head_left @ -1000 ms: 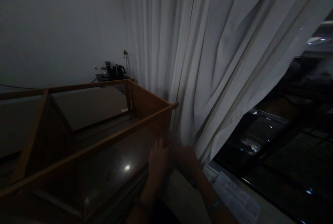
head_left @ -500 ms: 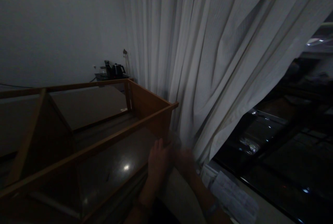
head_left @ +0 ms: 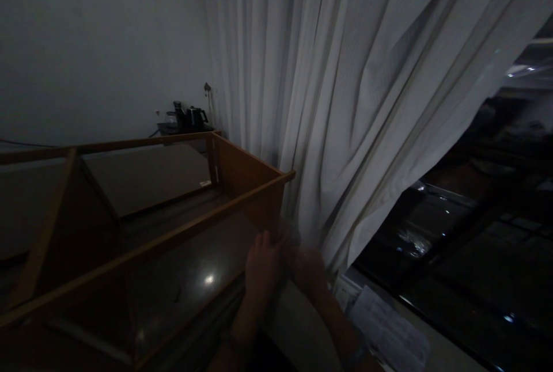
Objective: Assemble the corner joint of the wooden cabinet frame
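Note:
The room is dim. My left hand rests against the near end panel of a brown wooden cabinet frame lying on its side, fingers pointing up and close together. My right hand is right beside it, near the bottom corner of that panel and the hem of the white curtain. Its fingers look curled, and whether it holds anything is hidden in the dark. A band shows on my right wrist.
A sheet of printed paper lies on the floor at lower right. A dark glass window shows behind the drawn-aside curtain. A kettle and small items stand on a low table by the back wall.
Both hands have barely shifted; the right hand moved slightly left and up toward the cabinet's end panel. The view wobbled a little.

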Available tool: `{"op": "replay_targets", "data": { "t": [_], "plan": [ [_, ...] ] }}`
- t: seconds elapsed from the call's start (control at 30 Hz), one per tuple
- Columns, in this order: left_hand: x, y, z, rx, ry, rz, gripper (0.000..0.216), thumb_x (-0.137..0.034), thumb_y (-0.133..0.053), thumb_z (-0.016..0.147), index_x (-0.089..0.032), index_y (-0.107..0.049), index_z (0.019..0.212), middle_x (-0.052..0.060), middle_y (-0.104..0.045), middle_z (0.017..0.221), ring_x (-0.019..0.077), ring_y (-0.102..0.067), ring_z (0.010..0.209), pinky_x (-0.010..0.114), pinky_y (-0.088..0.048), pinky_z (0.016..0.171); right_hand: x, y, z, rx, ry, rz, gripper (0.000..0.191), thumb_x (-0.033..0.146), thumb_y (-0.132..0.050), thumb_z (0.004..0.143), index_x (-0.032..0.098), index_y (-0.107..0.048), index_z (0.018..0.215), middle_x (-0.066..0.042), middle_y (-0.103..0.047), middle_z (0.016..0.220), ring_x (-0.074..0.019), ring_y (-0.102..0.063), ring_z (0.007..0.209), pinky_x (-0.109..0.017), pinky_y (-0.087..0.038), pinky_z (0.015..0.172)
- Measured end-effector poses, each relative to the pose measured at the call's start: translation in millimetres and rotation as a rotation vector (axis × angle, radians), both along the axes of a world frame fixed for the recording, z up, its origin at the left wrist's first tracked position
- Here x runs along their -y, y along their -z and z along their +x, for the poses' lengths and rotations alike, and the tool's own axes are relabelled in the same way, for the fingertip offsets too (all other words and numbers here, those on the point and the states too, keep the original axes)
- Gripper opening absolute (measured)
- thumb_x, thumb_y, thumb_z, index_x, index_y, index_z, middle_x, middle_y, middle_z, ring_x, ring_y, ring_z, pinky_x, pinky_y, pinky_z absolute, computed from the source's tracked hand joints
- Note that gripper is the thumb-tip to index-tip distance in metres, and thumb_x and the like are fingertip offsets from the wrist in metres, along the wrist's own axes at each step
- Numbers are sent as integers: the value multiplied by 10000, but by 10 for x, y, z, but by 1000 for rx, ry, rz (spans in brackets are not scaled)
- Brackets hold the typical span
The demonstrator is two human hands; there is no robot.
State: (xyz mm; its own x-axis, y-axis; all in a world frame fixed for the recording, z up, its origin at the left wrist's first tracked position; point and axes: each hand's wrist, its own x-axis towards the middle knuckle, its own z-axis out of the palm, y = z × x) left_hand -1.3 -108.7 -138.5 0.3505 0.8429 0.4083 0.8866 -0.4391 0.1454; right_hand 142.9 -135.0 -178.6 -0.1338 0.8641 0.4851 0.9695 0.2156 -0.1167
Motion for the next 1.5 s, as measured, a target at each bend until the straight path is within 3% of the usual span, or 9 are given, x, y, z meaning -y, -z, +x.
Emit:
{"op": "replay_targets", "data": {
  "t": [0.13,0.23,0.33,0.47,0.57,0.7,0.9,1.07,1.5],
  "plan": [
    [-1,2,2,6,-1,5,404,-273,-498,872,-417,-517,1248,78,-482,1196,242,-450,1064,331,-451,802,-7,16,12,54,12,30,382,317,-342,984,212,-630,756,-17,-682,677,-142,-607,644,-293,-269,721],
    [7,-2,1,15,7,16,391,-259,-485,877,-397,-532,1240,81,-475,1205,239,-439,1077,332,-444,825,2,40,-50,-26,15,37,458,293,-301,992,202,-631,688,-19,-666,616,-129,-582,577,-289,-288,709],
    [13,-14,1,18,4,7,372,-274,-480,881,-388,-546,1228,80,-480,1189,232,-449,1051,332,-443,827,10,77,-124,-201,-3,20,539,312,-250,1002,190,-651,663,-28,-656,594,-124,-556,530,-280,-320,662],
    [18,-35,5,18,-1,-4,382,-277,-495,872,-382,-537,1236,76,-493,1152,224,-463,1014,321,-452,793,-4,140,-193,-533,-17,-90,651,474,-209,985,176,-641,601,-14,-606,532,-123,-497,470,-259,-329,536],
    [20,-37,7,22,-1,-9,387,-293,-509,864,-390,-533,1238,77,-490,1166,235,-461,1031,330,-455,798,-22,166,-211,-648,-16,-142,669,562,-215,949,172,-653,626,1,-561,490,-125,-467,449,-249,-313,480],
    [18,-10,6,11,0,9,377,-281,-512,864,-388,-547,1224,83,-476,1204,251,-443,1079,345,-449,825,-7,106,-161,-508,-20,-91,598,472,-216,982,191,-657,691,-10,-600,535,-139,-518,488,-257,-337,532],
    [9,2,1,5,11,14,379,-274,-501,871,-390,-542,1230,79,-479,1180,230,-442,1051,321,-445,806,63,8,44,-68,-49,230,328,442,-434,936,186,-638,929,-66,-688,805,-179,-614,757,-307,-345,756],
    [6,-18,3,5,2,6,359,-282,-492,877,-386,-556,1214,77,-491,1164,227,-453,1042,318,-443,803,-14,160,91,188,-43,186,246,367,-452,952,225,-632,863,-32,-650,723,-177,-570,735,-316,-316,718],
    [7,5,-3,1,6,14,410,-260,-510,864,-405,-519,1248,83,-488,1203,240,-466,1065,338,-454,825,-51,259,59,206,-25,184,187,351,-489,942,237,-635,920,-33,-637,728,-182,-552,727,-320,-295,701]
  ]
}}
